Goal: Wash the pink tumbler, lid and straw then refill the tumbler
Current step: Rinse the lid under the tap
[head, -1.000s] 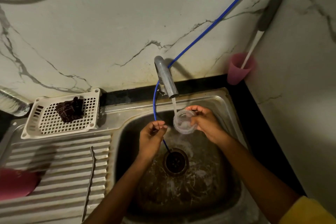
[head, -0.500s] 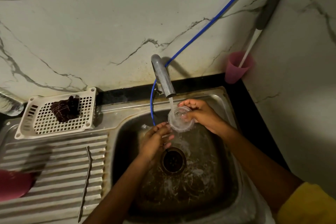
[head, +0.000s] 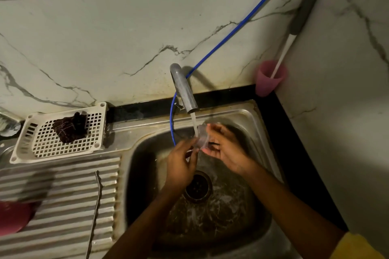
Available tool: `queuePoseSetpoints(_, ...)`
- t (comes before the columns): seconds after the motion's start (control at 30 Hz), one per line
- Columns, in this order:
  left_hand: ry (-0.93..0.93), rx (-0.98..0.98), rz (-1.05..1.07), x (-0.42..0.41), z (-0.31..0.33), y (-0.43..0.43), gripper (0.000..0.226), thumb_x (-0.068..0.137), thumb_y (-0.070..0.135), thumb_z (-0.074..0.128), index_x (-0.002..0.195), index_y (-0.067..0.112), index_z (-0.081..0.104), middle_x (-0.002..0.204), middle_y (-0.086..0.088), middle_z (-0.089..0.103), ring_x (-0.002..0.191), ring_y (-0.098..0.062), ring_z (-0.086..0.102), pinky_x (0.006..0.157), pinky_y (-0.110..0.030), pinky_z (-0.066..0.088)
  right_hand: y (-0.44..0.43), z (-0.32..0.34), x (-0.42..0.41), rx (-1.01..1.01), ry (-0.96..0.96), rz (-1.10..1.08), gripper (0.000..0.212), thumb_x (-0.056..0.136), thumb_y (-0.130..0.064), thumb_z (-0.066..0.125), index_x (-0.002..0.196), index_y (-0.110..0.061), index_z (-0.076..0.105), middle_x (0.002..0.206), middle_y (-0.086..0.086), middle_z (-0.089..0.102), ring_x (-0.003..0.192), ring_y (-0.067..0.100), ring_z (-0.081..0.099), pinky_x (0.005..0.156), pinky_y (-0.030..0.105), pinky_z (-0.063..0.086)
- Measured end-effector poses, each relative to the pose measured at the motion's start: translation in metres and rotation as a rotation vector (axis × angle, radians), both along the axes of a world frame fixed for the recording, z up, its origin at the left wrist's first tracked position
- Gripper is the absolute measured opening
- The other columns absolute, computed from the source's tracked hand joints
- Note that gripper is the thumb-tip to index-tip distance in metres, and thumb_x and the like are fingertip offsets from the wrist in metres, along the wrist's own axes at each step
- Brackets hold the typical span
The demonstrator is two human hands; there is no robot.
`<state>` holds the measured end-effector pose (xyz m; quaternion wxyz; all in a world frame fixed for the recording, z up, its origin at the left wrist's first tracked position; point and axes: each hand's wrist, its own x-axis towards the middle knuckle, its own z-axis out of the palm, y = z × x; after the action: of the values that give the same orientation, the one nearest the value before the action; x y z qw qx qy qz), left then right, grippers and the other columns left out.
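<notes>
Item: clear lid (head: 202, 135), centre frame, under the tap (head: 185, 92) stream, now turned edge-on.
right hand (head: 227, 149): fingers curled, gripping it.
left hand (head: 182, 161): risen to meet it, grip unclear.
Lid rinse likely ongoing.
pink tumbler (head: 12, 216): lower left edge, waiting.

The left hand (head: 181, 162) has risen to the lid (head: 202, 135) in the right hand (head: 223, 149).
</notes>
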<state>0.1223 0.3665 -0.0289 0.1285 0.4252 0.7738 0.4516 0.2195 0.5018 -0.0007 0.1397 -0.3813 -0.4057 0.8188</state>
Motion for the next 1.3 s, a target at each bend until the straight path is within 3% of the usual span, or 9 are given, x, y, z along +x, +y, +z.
queuePoseSetpoints(0.1,0.226,-0.004,-0.128,-0.002,-0.002,-0.003,0.028,0.094,0.018,0.063,0.121,0.023,0.070,0.120,0.005,0.065,0.109,-0.002,0.058,0.091,-0.024,0.052,-0.008,-0.007,0.002,0.108,-0.054,-0.062,0.028,0.094,-0.013,0.066,0.120,-0.020,0.058,0.113,0.010,0.072,0.090,0.022,0.074,0.070,0.030,0.058)
queuePoseSetpoints(0.2,0.068,0.022,-0.026,0.000,0.001,-0.005,0.033,0.091,0.023,0.072,0.123,0.030,0.067,0.125,0.010,0.056,0.114,-0.003,0.055,0.092,-0.021,0.050,-0.012,-0.016,0.004,0.027,0.040,-0.083,0.025,0.093,-0.008,0.062,0.116,-0.016,0.061,0.111,0.011,0.073,0.090,0.026,0.072,0.072,0.034,0.059)
queuePoseSetpoints(0.33,-0.481,0.007,0.217,0.001,0.020,0.001,0.051,0.086,0.023,0.078,0.132,0.028,0.058,0.129,0.009,0.054,0.110,-0.003,0.060,0.076,-0.011,0.053,-0.010,-0.027,0.006,-0.231,0.214,-0.102,0.035,0.090,-0.005,0.050,0.124,-0.007,0.058,0.108,0.015,0.066,0.086,0.024,0.067,0.066,0.031,0.056)
queuePoseSetpoints(0.47,-1.227,0.065,0.232,0.000,0.032,0.009,0.029,0.098,0.027,0.059,0.121,0.010,0.067,0.117,-0.012,0.073,0.100,-0.021,0.074,0.081,-0.037,0.062,-0.005,-0.030,0.003,-0.281,0.292,-0.006,0.053,0.078,-0.008,0.052,0.131,-0.001,0.055,0.116,0.023,0.065,0.092,0.034,0.068,0.071,0.043,0.059)
queuePoseSetpoints(0.7,-1.090,0.075,0.257,-0.002,0.028,0.008,0.021,0.101,0.017,0.057,0.113,0.005,0.069,0.097,-0.007,0.078,0.089,-0.018,0.075,0.072,-0.030,0.061,0.028,-0.013,-0.011,0.613,-0.214,0.329,0.022,0.094,-0.008,0.065,0.115,-0.012,0.070,0.102,0.000,0.070,0.088,0.013,0.066,0.072,0.022,0.054)
queuePoseSetpoints(0.93,-1.011,0.044,0.300,-0.002,0.027,0.018,0.019,0.100,0.021,0.059,0.108,0.008,0.071,0.099,-0.008,0.078,0.092,-0.023,0.075,0.081,-0.043,0.062,0.068,0.033,-0.079,0.988,-0.295,0.428,0.030,0.090,-0.008,0.069,0.080,-0.035,0.060,0.075,-0.014,0.060,0.072,-0.003,0.056,0.076,0.022,0.049)
queuePoseSetpoints(1.1,-1.022,0.067,0.232,-0.004,0.031,0.024,0.025,0.103,0.021,0.055,0.112,0.004,0.070,0.100,-0.012,0.077,0.091,-0.024,0.075,0.077,-0.036,0.062,0.081,0.024,-0.126,1.032,-0.319,0.753,0.024,0.092,-0.013,0.068,0.115,-0.008,0.064,0.114,0.017,0.068,0.106,0.032,0.066,0.097,0.048,0.054)
queuePoseSetpoints(1.2,-1.026,0.082,0.220,-0.007,0.033,0.024,0.023,0.103,0.019,0.054,0.109,0.003,0.070,0.097,-0.012,0.076,0.086,-0.021,0.074,0.072,-0.030,0.061,0.096,-0.006,-0.134,0.972,-0.312,0.814,0.010,0.092,-0.020,0.068,0.101,-0.018,0.065,0.107,0.015,0.068,0.100,0.032,0.067,0.093,0.053,0.055)
queuePoseSetpoints(1.3,-1.030,0.074,0.195,-0.007,0.033,0.021,0.024,0.103,0.020,0.054,0.112,0.004,0.070,0.109,-0.019,0.074,0.100,-0.030,0.072,0.086,-0.043,0.061,0.075,0.011,-0.120,0.733,-0.226,0.705,0.013,0.101,-0.021,0.056,0.097,-0.033,0.060,0.109,0.007,0.066,0.099,0.024,0.065,0.095,0.048,0.056)
